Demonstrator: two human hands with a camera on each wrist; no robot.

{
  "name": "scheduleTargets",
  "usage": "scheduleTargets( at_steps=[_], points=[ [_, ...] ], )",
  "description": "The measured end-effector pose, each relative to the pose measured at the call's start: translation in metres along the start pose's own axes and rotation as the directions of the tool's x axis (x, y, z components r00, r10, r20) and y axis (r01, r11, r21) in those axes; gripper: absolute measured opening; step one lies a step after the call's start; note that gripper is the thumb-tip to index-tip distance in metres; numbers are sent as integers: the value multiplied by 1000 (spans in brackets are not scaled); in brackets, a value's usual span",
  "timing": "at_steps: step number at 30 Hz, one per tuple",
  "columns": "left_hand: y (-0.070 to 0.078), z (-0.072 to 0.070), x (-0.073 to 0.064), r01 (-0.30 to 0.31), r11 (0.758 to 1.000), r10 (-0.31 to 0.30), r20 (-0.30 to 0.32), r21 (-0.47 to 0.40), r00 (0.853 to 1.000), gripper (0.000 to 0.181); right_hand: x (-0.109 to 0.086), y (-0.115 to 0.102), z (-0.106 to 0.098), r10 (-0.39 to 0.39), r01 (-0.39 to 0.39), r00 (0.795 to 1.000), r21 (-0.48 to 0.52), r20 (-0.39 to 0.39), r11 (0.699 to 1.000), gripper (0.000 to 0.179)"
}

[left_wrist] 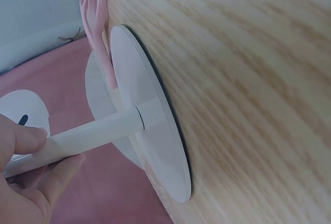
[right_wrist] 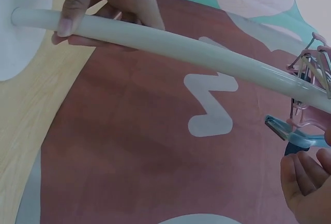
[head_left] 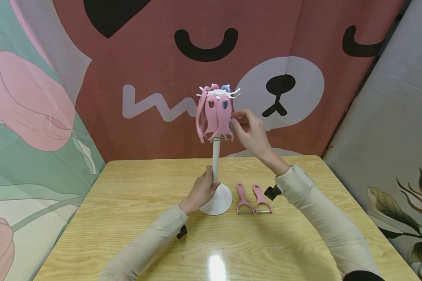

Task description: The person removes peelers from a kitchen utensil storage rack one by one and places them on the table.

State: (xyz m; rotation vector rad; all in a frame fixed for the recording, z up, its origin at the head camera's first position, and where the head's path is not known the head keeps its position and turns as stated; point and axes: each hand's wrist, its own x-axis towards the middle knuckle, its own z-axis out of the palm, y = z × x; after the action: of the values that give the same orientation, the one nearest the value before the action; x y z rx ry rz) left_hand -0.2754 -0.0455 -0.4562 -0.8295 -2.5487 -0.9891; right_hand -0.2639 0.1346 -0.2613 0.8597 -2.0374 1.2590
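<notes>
A white stand (head_left: 216,156) with a round base (left_wrist: 150,115) rises from the table, hooks spreading at its top. My left hand (head_left: 202,191) grips the pole (left_wrist: 93,140) just above the base. Several pink peelers (head_left: 211,117) hang from the hooks, blade ends down. At the right of this cluster, my right hand (head_left: 253,132) pinches a blue peeler (right_wrist: 305,139), mostly hidden by the fingers and the pink peelers in the head view. Another bit of blue (head_left: 226,88) shows at the top hooks, behind.
Two pink peelers, one on the left (head_left: 241,198) and one on the right (head_left: 261,199), lie on the wooden table (head_left: 144,234) right of the base. A printed cloth (head_left: 154,58) hangs behind the table, with others at both sides.
</notes>
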Motion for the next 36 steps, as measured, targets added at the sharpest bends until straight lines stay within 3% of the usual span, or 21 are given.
scheduleTargets(
  at_steps=[10, 18, 36],
  points=[
    [0, 1, 0, 2, 1000, -2, -2, 7, 1000, 36, 10, -6, 5, 3, -1, 999, 30, -42, 1000, 22],
    [-1, 2, 1, 6, 1000, -6, -5, 12, 1000, 37, 12, -8, 7, 35, -33, 999, 56, -34, 998, 25],
    [0, 1, 0, 7, 1000, -7, -1, -1, 1000, 36, 14, -6, 5, 6, -4, 1000, 77, -18, 997, 27]
  ],
)
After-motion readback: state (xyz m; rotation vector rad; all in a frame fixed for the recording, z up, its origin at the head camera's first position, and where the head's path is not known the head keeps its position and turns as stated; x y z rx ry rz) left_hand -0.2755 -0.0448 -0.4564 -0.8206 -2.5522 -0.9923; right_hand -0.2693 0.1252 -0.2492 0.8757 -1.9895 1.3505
